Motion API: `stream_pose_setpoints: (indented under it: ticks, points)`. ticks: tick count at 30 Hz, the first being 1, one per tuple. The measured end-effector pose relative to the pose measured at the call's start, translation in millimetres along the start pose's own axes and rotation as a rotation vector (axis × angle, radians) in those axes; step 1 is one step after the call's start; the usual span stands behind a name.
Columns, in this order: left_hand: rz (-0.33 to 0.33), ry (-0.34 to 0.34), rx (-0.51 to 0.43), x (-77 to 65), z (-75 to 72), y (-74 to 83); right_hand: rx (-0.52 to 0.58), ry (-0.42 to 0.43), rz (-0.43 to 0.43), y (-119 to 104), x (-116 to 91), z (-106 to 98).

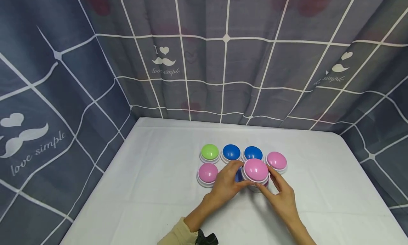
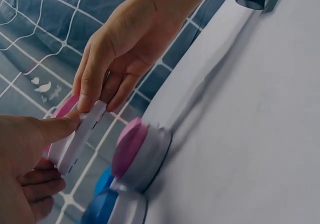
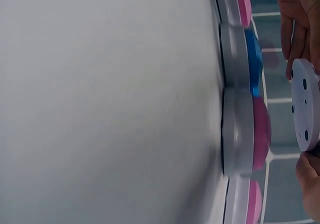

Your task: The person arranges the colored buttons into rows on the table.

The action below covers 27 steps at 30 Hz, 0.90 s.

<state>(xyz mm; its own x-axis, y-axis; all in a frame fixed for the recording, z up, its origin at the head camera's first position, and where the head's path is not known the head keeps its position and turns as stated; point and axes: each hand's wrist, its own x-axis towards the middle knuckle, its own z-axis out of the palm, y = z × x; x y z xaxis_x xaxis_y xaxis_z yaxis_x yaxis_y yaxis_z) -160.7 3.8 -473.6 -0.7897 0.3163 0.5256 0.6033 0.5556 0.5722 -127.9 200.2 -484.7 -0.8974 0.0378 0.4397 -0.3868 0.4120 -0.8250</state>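
A pink dome button (image 1: pixel 256 169) with a white round base is held up above the table between both hands. My left hand (image 1: pixel 227 183) pinches its left side, and my right hand (image 1: pixel 283 195) grips the right edge with thumb and fingers. In the right wrist view the flat white underside of the held button (image 3: pixel 304 107) shows small dark spots. Directly beneath, a second pink button (image 2: pixel 131 151) stands on the table, mostly covered in the head view. Beside it is a blue button (image 1: pixel 238 175), partly hidden behind my left fingers.
Behind the hands stand a green button (image 1: pixel 210 152), two blue buttons (image 1: pixel 231 152) (image 1: pixel 253 153) and a pink button (image 1: pixel 276 161). Another pink button (image 1: pixel 208 173) is at front left. A white cloth covers the table (image 1: pixel 153 167); a grey checked curtain (image 1: pixel 204 61) surrounds its back and sides.
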Motion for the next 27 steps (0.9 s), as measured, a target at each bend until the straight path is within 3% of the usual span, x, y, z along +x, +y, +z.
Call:
stream_pose_setpoints:
  ticks: [9,18,27]
  points:
    - [0.018,-0.064,0.037,7.4,26.5,12.3,-0.075,0.021,0.093,8,-12,-27]
    - [0.014,-0.162,0.164,18.2,45.3,20.4,-0.155,0.026,0.138,16,-17,-42]
    - [0.082,-0.227,0.271,27.3,61.5,26.2,-0.269,0.018,0.142,21,-19,-57]
